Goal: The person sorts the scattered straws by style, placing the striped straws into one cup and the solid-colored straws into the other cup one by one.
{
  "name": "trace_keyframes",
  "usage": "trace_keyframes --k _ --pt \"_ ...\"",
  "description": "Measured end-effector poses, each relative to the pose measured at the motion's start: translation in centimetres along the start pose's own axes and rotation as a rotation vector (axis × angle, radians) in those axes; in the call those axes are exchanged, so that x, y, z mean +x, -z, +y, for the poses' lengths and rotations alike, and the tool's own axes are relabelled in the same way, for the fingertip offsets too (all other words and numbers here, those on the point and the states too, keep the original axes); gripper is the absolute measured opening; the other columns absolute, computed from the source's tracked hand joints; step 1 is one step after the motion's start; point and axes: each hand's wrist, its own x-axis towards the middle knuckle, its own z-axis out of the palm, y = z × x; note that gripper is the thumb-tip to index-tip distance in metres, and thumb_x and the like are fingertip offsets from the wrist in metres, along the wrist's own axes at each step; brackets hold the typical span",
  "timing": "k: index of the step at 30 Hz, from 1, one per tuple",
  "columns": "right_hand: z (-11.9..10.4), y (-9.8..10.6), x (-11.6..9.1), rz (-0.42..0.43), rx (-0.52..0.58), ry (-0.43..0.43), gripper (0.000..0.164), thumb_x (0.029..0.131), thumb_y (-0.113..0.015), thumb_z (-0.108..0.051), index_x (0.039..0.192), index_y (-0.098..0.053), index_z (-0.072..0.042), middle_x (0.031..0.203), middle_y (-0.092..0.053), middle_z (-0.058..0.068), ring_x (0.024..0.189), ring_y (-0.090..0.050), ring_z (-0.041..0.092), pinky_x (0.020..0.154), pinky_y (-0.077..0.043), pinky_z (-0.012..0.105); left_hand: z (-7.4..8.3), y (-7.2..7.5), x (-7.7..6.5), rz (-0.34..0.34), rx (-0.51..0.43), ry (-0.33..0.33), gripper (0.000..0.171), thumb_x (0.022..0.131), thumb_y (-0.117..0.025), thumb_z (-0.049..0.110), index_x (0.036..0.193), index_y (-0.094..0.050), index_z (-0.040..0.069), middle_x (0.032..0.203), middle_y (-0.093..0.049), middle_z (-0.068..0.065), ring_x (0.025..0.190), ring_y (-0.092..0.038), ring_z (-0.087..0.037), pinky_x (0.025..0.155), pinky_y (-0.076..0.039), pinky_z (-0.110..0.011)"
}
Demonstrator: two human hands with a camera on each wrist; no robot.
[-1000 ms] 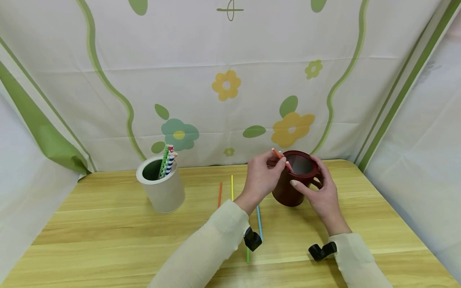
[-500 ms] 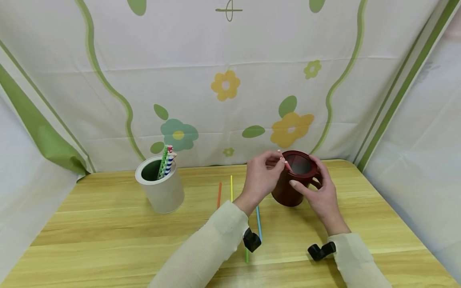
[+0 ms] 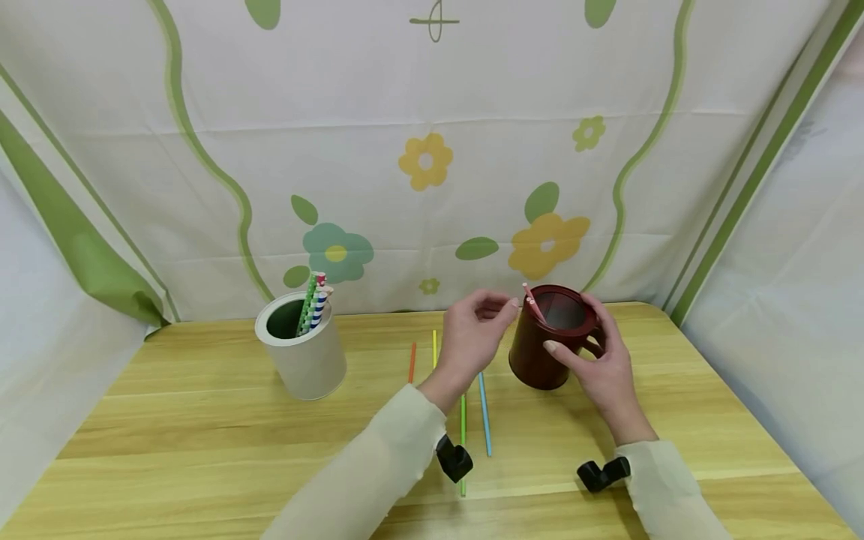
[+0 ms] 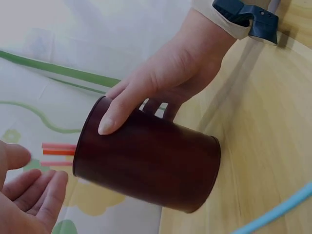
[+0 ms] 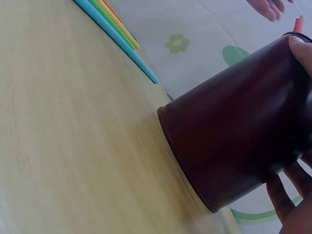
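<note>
A dark red mug [image 3: 543, 356] stands at the right of the table, its handle on the right side. My right hand [image 3: 603, 367] holds it, thumb on the near side and fingers round the far side. Several pink and orange-red straws [image 4: 58, 152] stick out over the mug's rim, leaning at its left. Just left of them is my left hand [image 3: 470, 337], fingers loosely bent with nothing between them and apart from the mug. In the left wrist view its fingertips lie close to the straw ends. Below the left arm lie a green straw [image 3: 463, 442] and a blue straw [image 3: 485, 420].
An orange straw [image 3: 412, 362] and a yellow straw [image 3: 435, 346] lie further left, partly behind the left arm. At the table's left a white canister [image 3: 307, 367] holds several patterned straws [image 3: 313, 304]. A flowered curtain [image 3: 432, 82] hangs behind the table.
My left hand lowered an orange-red straw into the mug, let go of it and drew back to the left. The right hand keeps its hold on the mug.
</note>
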Motion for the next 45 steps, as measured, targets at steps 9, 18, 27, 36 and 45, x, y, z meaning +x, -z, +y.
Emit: trace_keyframes --k 9,18,27,36,45 --pt "-0.1 -0.1 -0.2 -0.017 0.042 -0.012 0.090 0.091 -0.086 -0.010 0.164 -0.042 -0.037 0.158 -0.052 -0.001 0.130 -0.052 0.007 0.099 -0.046 0.012 -0.6 4.0 -0.3 0.067 -0.121 0.087 0.020 0.104 -0.074 0.025 0.113 -0.078 0.008 0.105 -0.080 -0.013 0.091 -0.078 -0.019 0.089 -0.064 -0.032" --pt "-0.3 0.0 -0.2 -0.013 0.018 -0.014 0.090 0.091 -0.087 -0.012 0.164 -0.042 -0.037 0.157 -0.052 0.000 0.129 -0.052 0.007 0.099 -0.046 0.011 -2.9 8.4 -1.6 0.197 -0.134 0.156 0.021 0.103 -0.075 0.022 0.112 -0.076 0.003 0.104 -0.079 -0.014 0.090 -0.077 -0.018 0.084 -0.064 -0.027" --pt "-0.4 0.0 -0.2 -0.003 0.014 -0.015 0.090 0.091 -0.088 -0.012 0.164 -0.042 -0.038 0.155 -0.054 -0.003 0.129 -0.052 0.006 0.099 -0.046 0.012 -5.3 10.6 -2.4 0.269 -0.014 0.225 0.017 0.103 -0.075 0.018 0.115 -0.076 0.005 0.107 -0.077 -0.013 0.092 -0.076 -0.019 0.085 -0.064 -0.026" --pt "-0.4 0.3 0.0 -0.004 0.009 -0.015 0.091 0.090 -0.087 -0.012 0.165 -0.041 -0.037 0.157 -0.053 0.001 0.129 -0.051 0.007 0.098 -0.045 0.010 -8.3 11.2 -2.6 0.254 0.092 0.336 0.017 0.101 -0.077 0.016 0.111 -0.076 0.002 0.101 -0.076 -0.011 0.092 -0.077 -0.027 0.087 -0.064 -0.036" --pt "-0.3 0.2 0.0 -0.017 0.009 -0.023 0.091 0.091 -0.087 -0.014 0.165 -0.040 -0.039 0.159 -0.052 -0.001 0.130 -0.051 0.005 0.100 -0.045 0.011 -9.3 12.0 -2.5 0.206 0.226 0.386 0.017 0.098 -0.079 0.014 0.109 -0.075 0.002 0.104 -0.075 -0.013 0.089 -0.070 -0.021 0.076 -0.059 -0.027"
